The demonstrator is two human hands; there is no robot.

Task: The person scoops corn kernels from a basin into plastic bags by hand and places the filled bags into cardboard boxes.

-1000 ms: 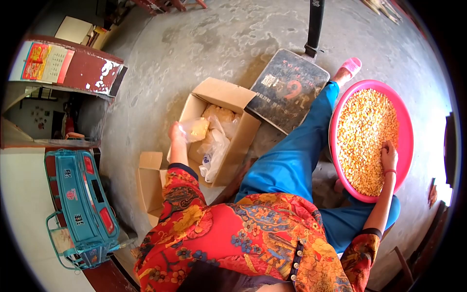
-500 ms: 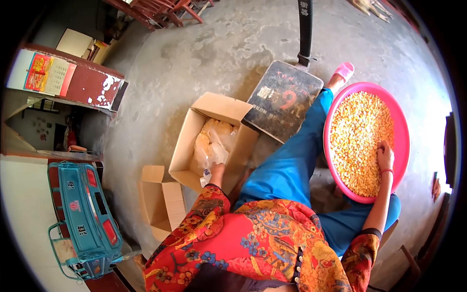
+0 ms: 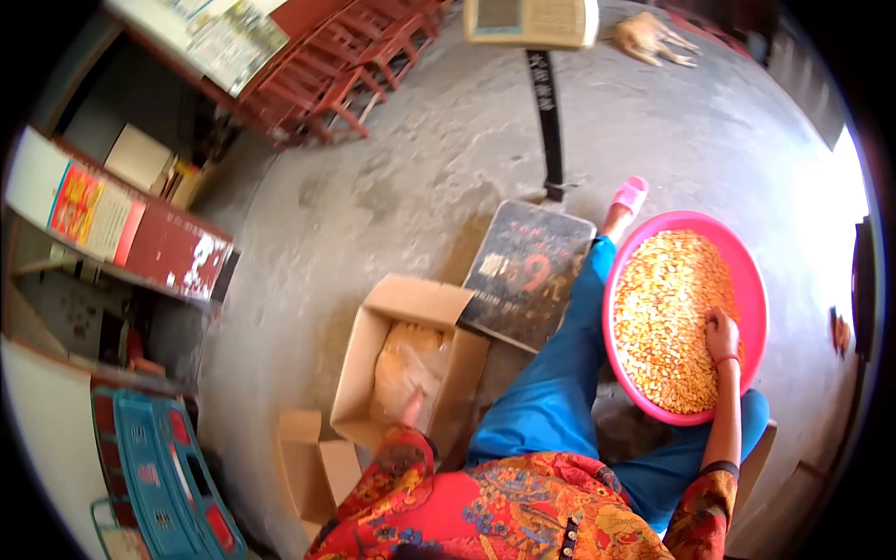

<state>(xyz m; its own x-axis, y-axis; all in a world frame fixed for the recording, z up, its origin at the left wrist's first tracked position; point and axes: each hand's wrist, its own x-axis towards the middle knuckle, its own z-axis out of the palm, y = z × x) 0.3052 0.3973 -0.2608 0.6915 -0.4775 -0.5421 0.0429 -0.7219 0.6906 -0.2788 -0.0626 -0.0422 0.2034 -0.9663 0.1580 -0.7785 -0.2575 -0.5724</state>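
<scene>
My left hand [image 3: 411, 409] reaches into an open cardboard box [image 3: 353, 381]. It is at a clear plastic bag [image 3: 425, 366] with yellowish contents that I cannot make out. The fingers of that hand are small and blurred, so their grip does not show. On the right, a pink basin [image 3: 754, 297] stands tilted by my legs, full of yellow corn kernels [image 3: 667, 317]. My right hand [image 3: 721, 336] rests on the kernels near the basin's right side, its fingers curled together and the tips hidden. Whatever lies in them is not visible.
A platform scale [image 3: 527, 271] with a black post [image 3: 547, 121] stands ahead, touching my leg. A smaller open carton [image 3: 306, 471] is left of the box. Red wooden chairs [image 3: 317, 84] and a teal plastic object [image 3: 168, 476] are farther left. A dog [image 3: 644, 37] lies at the back.
The view has tilted up, bringing the scale's head, more chairs and the dog into sight. My left hand has shifted onto the bag; the white piece with blue print beside it no longer shows.
</scene>
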